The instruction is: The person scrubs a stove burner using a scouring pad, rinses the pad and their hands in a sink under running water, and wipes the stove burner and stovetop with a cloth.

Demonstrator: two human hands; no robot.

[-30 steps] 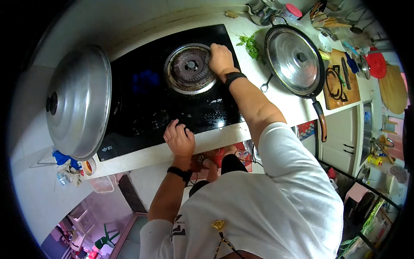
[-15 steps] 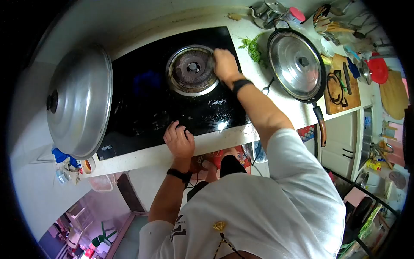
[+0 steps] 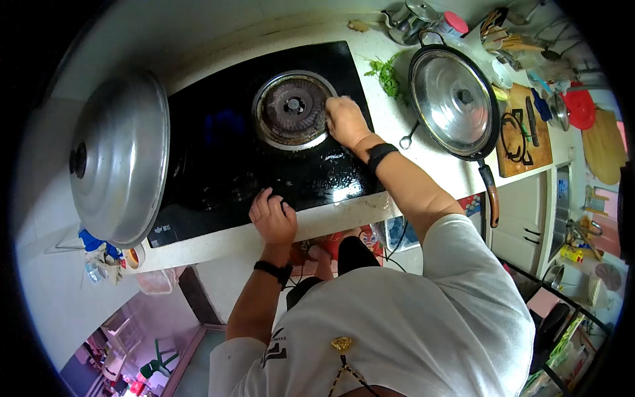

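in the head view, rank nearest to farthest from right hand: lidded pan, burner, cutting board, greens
1. Burner, its right rim by the right hand
2. Greens, right of the cooktop
3. Lidded pan, right of the greens
4. Cutting board, farthest right, beyond the pan

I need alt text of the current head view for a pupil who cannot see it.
A person's curled right hand is at the rim of a round burner on a black cooktop, and the left hand is at the cooktop's front edge. A large domed metal lid is at the left; green leaves and a lidded pan are on the right.
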